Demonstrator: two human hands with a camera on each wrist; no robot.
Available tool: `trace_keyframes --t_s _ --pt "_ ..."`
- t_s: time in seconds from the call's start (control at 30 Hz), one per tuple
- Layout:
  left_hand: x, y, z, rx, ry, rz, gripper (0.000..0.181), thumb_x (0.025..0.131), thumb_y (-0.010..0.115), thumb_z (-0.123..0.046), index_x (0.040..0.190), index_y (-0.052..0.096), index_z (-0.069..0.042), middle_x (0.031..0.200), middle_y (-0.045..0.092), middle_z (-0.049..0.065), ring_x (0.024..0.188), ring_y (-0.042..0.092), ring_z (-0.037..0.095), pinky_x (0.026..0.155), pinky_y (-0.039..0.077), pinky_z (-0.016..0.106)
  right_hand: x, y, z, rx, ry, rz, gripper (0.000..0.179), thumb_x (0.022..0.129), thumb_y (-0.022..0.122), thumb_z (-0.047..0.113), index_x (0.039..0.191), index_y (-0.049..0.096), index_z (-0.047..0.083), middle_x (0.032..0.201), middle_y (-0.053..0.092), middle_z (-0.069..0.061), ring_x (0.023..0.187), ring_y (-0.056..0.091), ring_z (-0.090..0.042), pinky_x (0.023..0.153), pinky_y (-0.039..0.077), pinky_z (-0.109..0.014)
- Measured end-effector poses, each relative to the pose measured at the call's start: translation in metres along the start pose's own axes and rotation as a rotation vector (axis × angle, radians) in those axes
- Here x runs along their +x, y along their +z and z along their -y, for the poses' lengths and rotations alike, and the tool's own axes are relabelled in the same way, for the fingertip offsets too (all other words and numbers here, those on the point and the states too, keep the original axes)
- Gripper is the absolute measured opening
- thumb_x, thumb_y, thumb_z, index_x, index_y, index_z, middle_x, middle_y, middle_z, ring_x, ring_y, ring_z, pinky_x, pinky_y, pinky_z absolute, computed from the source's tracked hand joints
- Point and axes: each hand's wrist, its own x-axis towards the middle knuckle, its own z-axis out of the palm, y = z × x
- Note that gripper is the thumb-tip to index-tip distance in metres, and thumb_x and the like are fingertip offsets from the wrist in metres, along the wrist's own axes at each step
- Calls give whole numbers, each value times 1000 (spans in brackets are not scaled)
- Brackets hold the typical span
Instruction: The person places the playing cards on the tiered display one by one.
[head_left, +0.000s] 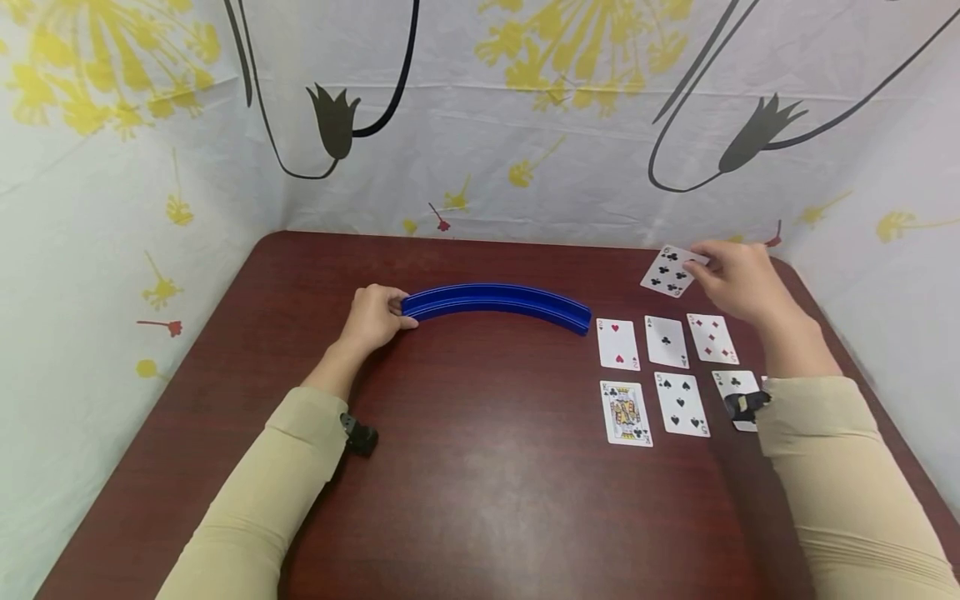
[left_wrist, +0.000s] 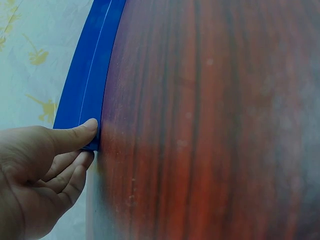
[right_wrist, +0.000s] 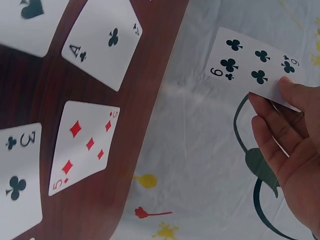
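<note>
A curved blue card holder (head_left: 495, 297) with a lengthwise groove lies toward the back of the table. My left hand (head_left: 375, 317) pinches its left end, and the left wrist view shows the thumb on top of the blue strip (left_wrist: 90, 85). Near the back right edge, my right hand (head_left: 738, 279) pinches a six of clubs (head_left: 667, 271) by one side, face up. In the right wrist view the card (right_wrist: 252, 65) is held between thumb and fingers. Below it lie the two of hearts (head_left: 618, 344), ace of clubs (head_left: 666, 342) and five of diamonds (head_left: 712, 338).
A nearer row holds the king of clubs (head_left: 626, 413), five of spades (head_left: 682, 404) and three of clubs (head_left: 735, 383), the last partly hidden by the right wrist camera. The dark red table (head_left: 480, 483) meets a patterned cloth (head_left: 450, 125) at the back and sides.
</note>
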Motion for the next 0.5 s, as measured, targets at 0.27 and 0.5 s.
trace_keyframes --t_s 0.27,0.5 --pt "1 0 1 4 3 0 39 85 83 -10 120 72 4 106 72 20 97 69 30 89 57 44 5 5 11 8 -45 -26 16 92 71 2 106 71 -7 87 73 -25 74 71 -41 72 55 -56" --pt "0 1 1 6 3 2 37 86 82 -10 119 72 3 105 73 19 96 68 29 88 57 44 12 10 16 18 -69 -15 16 92 71 2 105 72 -7 85 73 -25 72 71 -41 76 53 -56"
